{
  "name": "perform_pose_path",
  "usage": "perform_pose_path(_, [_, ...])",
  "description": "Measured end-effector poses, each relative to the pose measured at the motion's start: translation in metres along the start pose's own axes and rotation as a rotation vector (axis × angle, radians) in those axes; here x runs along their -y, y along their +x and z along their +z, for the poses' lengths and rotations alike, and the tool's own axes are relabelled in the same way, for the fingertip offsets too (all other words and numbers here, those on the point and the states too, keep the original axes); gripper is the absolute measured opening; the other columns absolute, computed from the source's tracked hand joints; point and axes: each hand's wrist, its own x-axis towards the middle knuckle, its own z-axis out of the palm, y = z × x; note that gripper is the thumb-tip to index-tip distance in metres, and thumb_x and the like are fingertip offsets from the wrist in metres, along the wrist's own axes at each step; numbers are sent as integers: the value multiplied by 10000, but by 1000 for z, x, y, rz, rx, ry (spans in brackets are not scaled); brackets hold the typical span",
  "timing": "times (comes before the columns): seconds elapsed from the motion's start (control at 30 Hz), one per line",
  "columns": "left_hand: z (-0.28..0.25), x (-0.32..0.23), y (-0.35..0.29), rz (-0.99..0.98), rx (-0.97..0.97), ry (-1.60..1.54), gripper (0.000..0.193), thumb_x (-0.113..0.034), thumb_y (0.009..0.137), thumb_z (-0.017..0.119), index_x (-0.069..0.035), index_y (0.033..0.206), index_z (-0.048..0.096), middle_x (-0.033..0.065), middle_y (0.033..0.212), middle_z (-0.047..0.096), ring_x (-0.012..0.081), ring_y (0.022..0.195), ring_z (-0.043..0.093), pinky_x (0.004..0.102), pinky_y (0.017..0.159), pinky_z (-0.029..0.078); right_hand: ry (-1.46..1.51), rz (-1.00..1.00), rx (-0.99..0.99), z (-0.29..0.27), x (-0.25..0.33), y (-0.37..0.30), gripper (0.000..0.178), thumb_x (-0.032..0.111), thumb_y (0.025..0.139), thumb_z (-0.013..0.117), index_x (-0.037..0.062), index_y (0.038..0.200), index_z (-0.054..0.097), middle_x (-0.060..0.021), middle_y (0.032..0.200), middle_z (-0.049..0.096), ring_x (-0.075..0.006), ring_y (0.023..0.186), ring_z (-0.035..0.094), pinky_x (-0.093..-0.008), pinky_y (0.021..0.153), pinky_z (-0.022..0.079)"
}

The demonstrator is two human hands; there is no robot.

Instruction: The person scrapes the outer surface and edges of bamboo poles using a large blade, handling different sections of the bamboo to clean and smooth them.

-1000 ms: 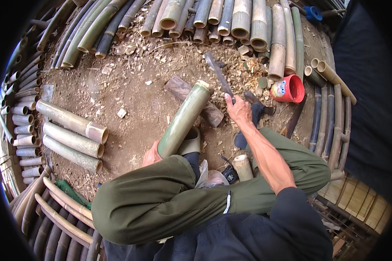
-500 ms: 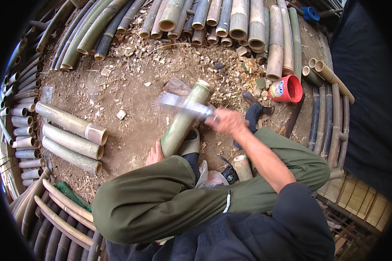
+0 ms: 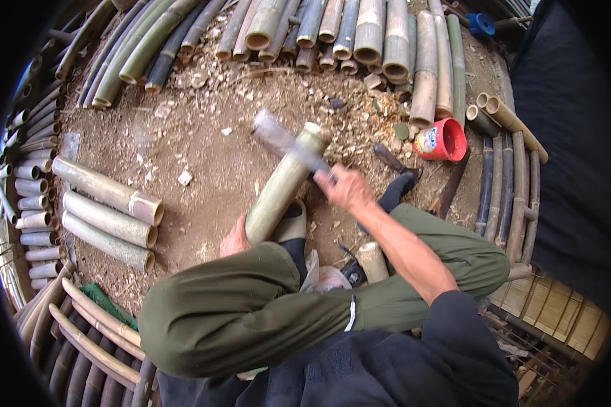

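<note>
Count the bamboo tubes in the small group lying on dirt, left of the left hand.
3: the far tube uppermost in the picture, the middle tube just below it, the near tube lowest.

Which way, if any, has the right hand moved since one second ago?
Yes: the right hand has moved left and somewhat toward the body, farther from the red tub lying on the ground.

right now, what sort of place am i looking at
Most likely a rough bamboo workshop: cut bamboo poles are stacked around the edges, pale chips litter the dirt floor, and the right hand grips a blade.
</note>
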Motion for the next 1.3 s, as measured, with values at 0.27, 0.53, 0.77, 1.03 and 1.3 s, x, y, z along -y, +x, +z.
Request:
perform_pose_path(0.27, [-10, -6, 1, -11, 112, -46, 924, -418, 691, 832, -68, 1436, 411, 275, 1217, 629, 446, 1098, 624, 501, 927, 481, 28, 422, -148, -32, -73, 26, 759, 799, 940, 276, 107, 785, 549, 8, 509, 464, -169, 417, 435, -366, 390, 335])
perform_pose_path(0.53, [-23, 0, 14, -1, 230, -219, 964, -375, 652, 859, -70, 1454, 417, 281, 1195, 645, 451, 1132, 609, 479, 976, 471, -111, 37, -62, -12, -52, 19, 702, 768, 950, 326, 123, 776, 540, -67, 565, 534, -198, 455, 520, -356, 398, 421])
perform_pose_path(0.77, [-3, -6, 11, -8, 108, -58, 1039, -458, 671, 847, -62, 1497, 356, 249, 1268, 584, 421, 1195, 563, 483, 1016, 452, -228, -376, -106, -6, -47, 1, 655, 707, 983, 340, 116, 802, 555, -64, 557, 550, -193, 469, 563, -371, 438, 477])
perform_pose_path(1.03, [46, 9, -3, 12, -218, 337, 941, -493, 772, 721, -58, 1513, 338, 189, 1182, 577, 380, 1041, 607, 482, 861, 502, -186, -231, 250, -57, -32, 5, 665, 682, 954, 467, 49, 818, 618, -144, 631, 634, -285, 578, 639, -474, 561, 510])
perform_pose_path(1.3, [34, 7, 0, 1, -203, 292, 895, -409, 756, 752, -62, 1486, 367, 185, 1148, 589, 384, 1029, 616, 499, 834, 504, -125, 236, 368, -86, -3, 23, 703, 718, 951, 415, 49, 965, 629, -160, 692, 670, -319, 692, 691, -490, 645, 555])
